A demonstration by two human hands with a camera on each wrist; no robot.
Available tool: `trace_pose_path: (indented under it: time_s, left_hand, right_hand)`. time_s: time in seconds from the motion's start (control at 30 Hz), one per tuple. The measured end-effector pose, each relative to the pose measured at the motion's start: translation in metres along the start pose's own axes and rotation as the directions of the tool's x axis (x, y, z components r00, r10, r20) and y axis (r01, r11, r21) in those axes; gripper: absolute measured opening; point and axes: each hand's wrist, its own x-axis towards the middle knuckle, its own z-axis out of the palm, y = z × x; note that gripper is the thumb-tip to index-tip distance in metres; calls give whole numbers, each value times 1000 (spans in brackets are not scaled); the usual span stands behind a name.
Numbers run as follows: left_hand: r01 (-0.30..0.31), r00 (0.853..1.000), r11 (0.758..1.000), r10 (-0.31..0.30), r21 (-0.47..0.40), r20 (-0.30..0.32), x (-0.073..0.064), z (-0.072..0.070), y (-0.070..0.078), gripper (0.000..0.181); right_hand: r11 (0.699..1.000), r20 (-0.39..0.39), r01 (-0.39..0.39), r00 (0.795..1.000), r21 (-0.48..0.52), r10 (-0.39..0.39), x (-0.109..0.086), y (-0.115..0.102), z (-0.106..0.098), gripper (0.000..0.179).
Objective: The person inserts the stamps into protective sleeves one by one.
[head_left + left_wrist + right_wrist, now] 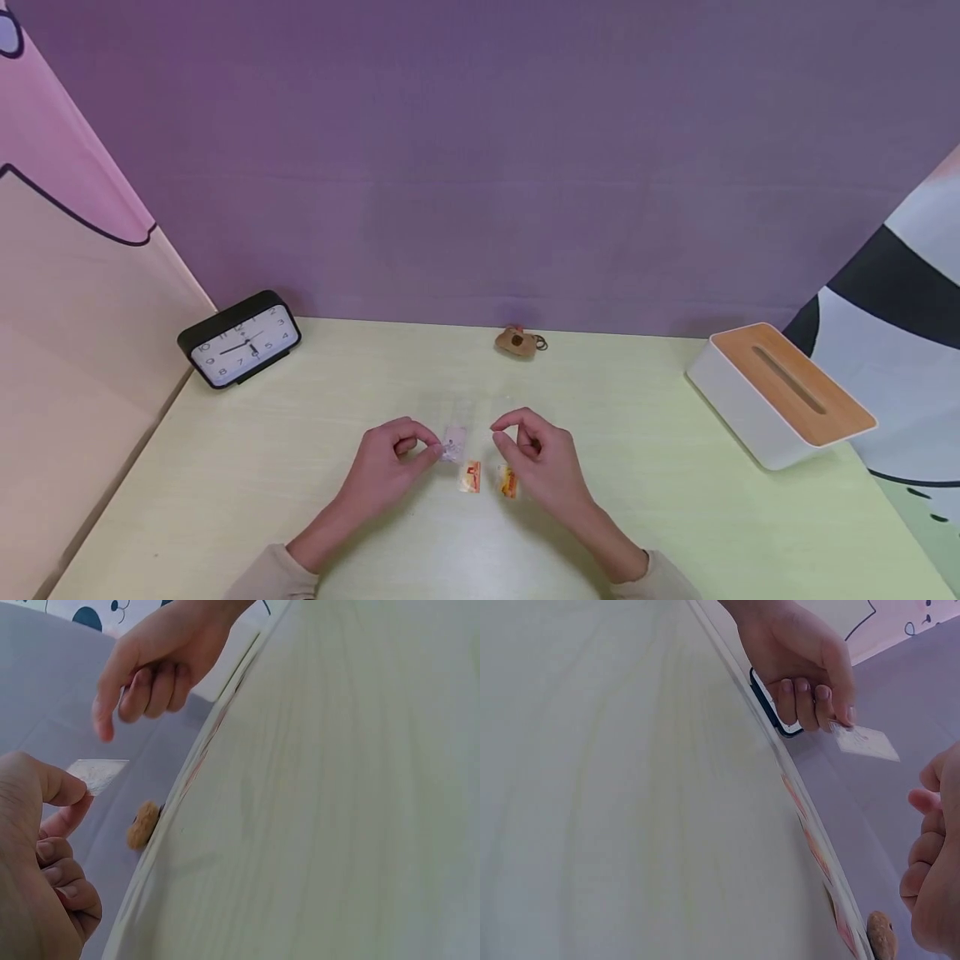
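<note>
My left hand (397, 462) pinches a small, thin, see-through plastic piece (99, 775) by one corner between thumb and forefinger, its other fingers curled in. In the head view this piece (453, 443) looks pale and slightly wrinkled. Across from it my right hand (543, 458) hovers with nothing visible between thumb and forefinger; its other fingers bend towards the palm. Below the hands lie two small orange-printed pieces, one left (470, 477) between the hands and one right (508, 482) beside the right thumb. Faint clear pieces (462, 410) show just behind the hands.
Towards the table's back edge sits a small brown plush (516, 342) with a dark ring. A black-framed clock (243, 342) stands at the back left. On the right is a white tissue box (738, 408) with a wooden lid (787, 367). Purple cloth (480, 167) hangs behind the table.
</note>
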Motion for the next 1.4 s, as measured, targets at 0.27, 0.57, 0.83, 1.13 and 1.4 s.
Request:
trace_pose_path:
  time_s: [0.27,0.57,0.83,1.13,1.4]
  left_hand:
    - [65,996,998,-65,-3,-54,5,-17,-10,11]
    - [119,984,990,-107,78,-142,18,-41,-27,4]
    - [134,978,979,-105,154,-181,31,-54,-37,5]
    - [105,982,951,-53,290,-183,37,-52,-45,5]
    - [109,985,901,-40,419,-170,37,-46,-49,8]
  right_hand:
    - [999,-21,-49,999,-7,49,-6,7,-10,10]
    - [999,-32,-37,999,-20,37,-10,16,-19,9]
    - [999,-31,-42,999,-26,41,-10,18,-22,11]
    - [998,-24,-57,998,-34,56,-10,18,-21,10]
    - [998,-12,-53,999,-27,53,-11,20,-20,10]
